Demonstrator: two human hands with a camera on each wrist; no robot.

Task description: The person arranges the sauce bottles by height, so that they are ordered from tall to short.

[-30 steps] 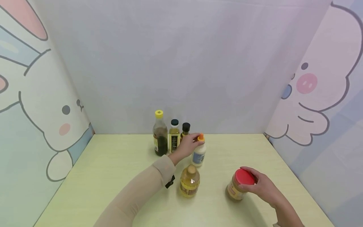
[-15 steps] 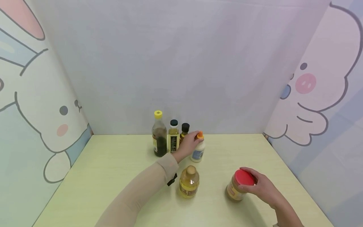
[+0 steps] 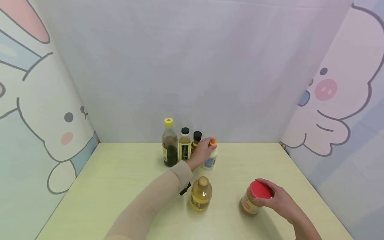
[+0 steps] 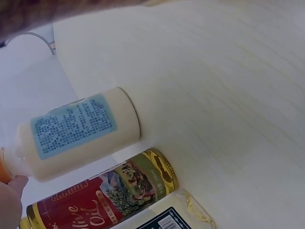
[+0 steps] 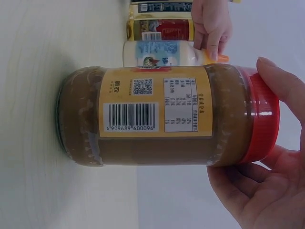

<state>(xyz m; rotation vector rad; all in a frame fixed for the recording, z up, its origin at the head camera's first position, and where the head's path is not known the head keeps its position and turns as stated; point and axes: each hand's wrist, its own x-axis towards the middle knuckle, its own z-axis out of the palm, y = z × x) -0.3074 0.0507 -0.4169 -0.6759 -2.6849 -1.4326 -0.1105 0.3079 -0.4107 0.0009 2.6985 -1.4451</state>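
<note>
My left hand (image 3: 200, 154) pinches the orange cap of a white squeeze bottle (image 3: 209, 163) with a blue label. That bottle stands upright beside a red-labelled olive oil bottle (image 4: 107, 193), which my hand partly hides in the head view. My right hand (image 3: 281, 202) grips the red lid of a peanut butter jar (image 5: 157, 117), thumb and fingers on opposite sides. In the head view the jar stands at the right front of the table, slightly tilted in appearance. Between the arms stands a round bottle of yellow oil (image 3: 201, 197), touched by neither hand.
A dark sauce bottle (image 3: 170, 155) with a yellow cap and a clear oil bottle (image 3: 184, 146) with a dark cap stand in line left of the olive oil. The grey back wall (image 3: 192, 73) rises close behind them. Printed side walls flank the pale table (image 3: 120, 180).
My left hand has shifted the squeeze bottle a short way back, toward the row by the wall. The right hand and the peanut butter jar have stayed in place.
</note>
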